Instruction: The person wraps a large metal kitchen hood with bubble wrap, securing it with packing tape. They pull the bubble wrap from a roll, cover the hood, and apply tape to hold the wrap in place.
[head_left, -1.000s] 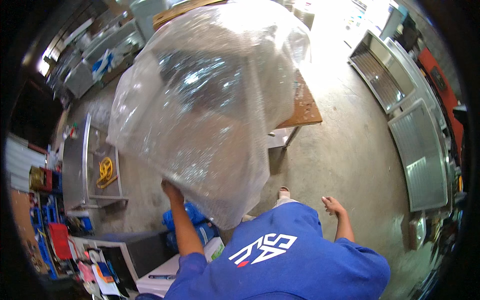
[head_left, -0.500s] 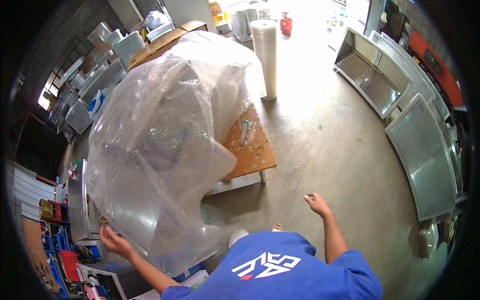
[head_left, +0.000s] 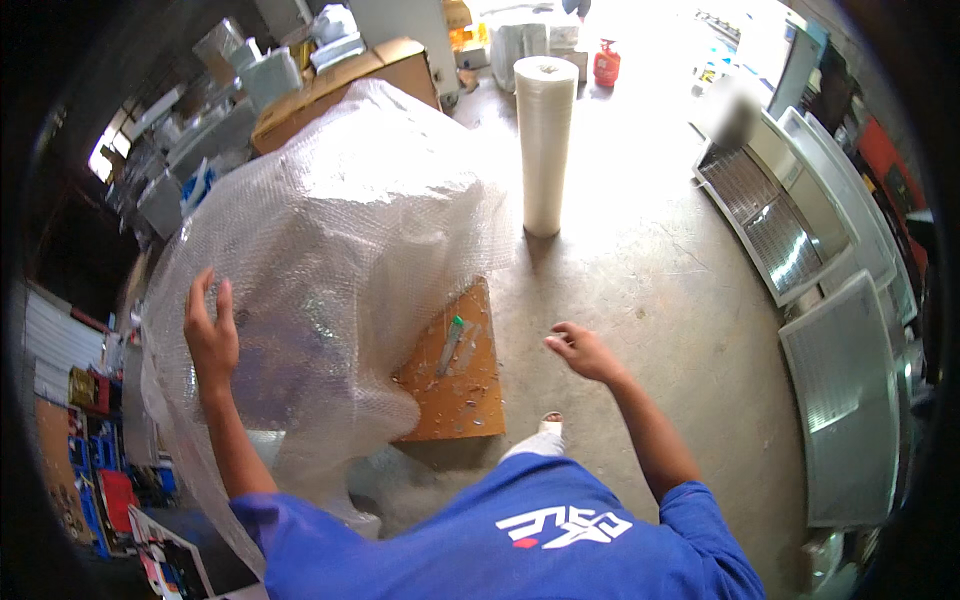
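A large sheet of clear bubble wrap point(head_left: 330, 230) drapes over a wooden worktable point(head_left: 470, 400) and hangs down its near and left sides; what lies under it is hard to make out. Over the left part of the sheet is my left hand point(head_left: 212, 335), fingers up and spread, with nothing in it; whether it touches the film I cannot tell. My right hand point(head_left: 588, 355) hovers above the floor to the right of the table, fingers loosely bent and apart, holding nothing. On the bare wood lies a cutter knife with a green end point(head_left: 452, 345).
A tall roll of wrap point(head_left: 545, 150) stands on the floor beyond the table. Further back is a red gas cylinder point(head_left: 606, 64). Metal-framed panels point(head_left: 845, 410) lean along the right. A cardboard box point(head_left: 410, 70) sits behind the sheet, and red and blue bins point(head_left: 118, 495) are at left.
My left hand has risen from the sheet's lower left edge, its fingers now spread. My right hand has shifted left and farther forward. The bubble wrap lies differently, and the view has shifted.
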